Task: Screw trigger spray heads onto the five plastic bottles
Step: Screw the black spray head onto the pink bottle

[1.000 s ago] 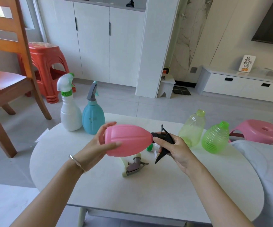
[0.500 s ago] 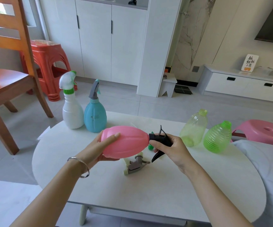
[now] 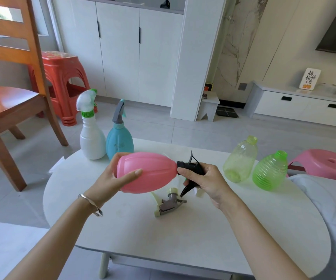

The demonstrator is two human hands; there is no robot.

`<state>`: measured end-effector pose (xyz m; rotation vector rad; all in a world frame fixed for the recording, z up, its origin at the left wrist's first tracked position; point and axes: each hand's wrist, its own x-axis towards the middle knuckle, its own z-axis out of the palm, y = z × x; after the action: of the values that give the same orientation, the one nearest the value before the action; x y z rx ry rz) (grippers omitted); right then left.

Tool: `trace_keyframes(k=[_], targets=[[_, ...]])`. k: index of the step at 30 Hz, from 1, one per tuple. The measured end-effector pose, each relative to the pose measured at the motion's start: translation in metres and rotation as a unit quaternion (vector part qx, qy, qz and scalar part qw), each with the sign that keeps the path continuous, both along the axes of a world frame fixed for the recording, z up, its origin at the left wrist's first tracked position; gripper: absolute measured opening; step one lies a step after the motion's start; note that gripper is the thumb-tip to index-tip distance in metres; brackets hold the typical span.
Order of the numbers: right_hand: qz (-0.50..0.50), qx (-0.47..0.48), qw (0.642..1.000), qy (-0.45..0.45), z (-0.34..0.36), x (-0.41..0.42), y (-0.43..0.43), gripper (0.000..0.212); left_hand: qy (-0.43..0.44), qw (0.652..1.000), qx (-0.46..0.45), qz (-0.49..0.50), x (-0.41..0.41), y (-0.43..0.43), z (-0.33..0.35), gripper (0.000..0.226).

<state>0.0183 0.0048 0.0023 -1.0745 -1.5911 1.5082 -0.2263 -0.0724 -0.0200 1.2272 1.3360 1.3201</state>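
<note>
Above a white oval table (image 3: 183, 235), I hold a pink ribbed plastic bottle (image 3: 147, 171) on its side, clear of the tabletop, neck pointing right. My left hand (image 3: 112, 178) is wrapped around the bottle's base end, thumb laid along its near side, a silver bangle (image 3: 91, 205) on the wrist. My right hand (image 3: 205, 178) is closed around a black trigger spray head (image 3: 189, 168) seated at the bottle's neck; its collar meets the pink neck, its trigger lever juts down below my fingers and a thin black tab sticks up above them. How far the collar is threaded on I cannot tell.

On the table beneath the bottle lies a loose grey and pale-yellow trigger spray head (image 3: 168, 204), on its side. A second loose piece shows only as a green sliver just behind my right hand.

At the far left edge of the table stand two finished bottles, touching or nearly so: a white plastic bottle with a white and green spray head (image 3: 91, 136) and a teal plastic bottle with a grey spray head (image 3: 119, 142). At the right, two open bottles wait uncapped: a pale yellow-green translucent bottle (image 3: 239, 160), leaning, and a bright green ridged bottle (image 3: 270, 171) just beside it.
</note>
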Motion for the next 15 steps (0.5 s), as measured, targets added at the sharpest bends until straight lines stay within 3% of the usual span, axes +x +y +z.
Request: trace_keyframes(k=[3,5,8,12,15], targets=[[0.04,0.053,0.997,-0.026,0.008,-0.001,0.006,0.016,0.073,0.994,-0.044,-0.075,-0.012,-0.004,0.0,0.078],[0.064,0.102,0.99,-0.07,0.012,-0.005,0.006,0.02,0.126,0.981,-0.075,-0.128,-0.014,-0.007,-0.004,0.076],[0.059,0.153,0.981,-0.101,0.012,-0.015,0.006,0.03,0.137,0.969,-0.094,-0.18,-0.014,-0.01,-0.008,0.071],[-0.09,0.294,0.945,-0.112,0.009,-0.039,0.002,0.053,0.106,0.984,-0.072,-0.121,-0.025,-0.011,-0.008,0.076],[-0.196,0.357,0.913,-0.035,0.008,-0.064,-0.01,0.046,0.076,0.997,-0.01,-0.005,-0.03,-0.011,-0.004,0.073]])
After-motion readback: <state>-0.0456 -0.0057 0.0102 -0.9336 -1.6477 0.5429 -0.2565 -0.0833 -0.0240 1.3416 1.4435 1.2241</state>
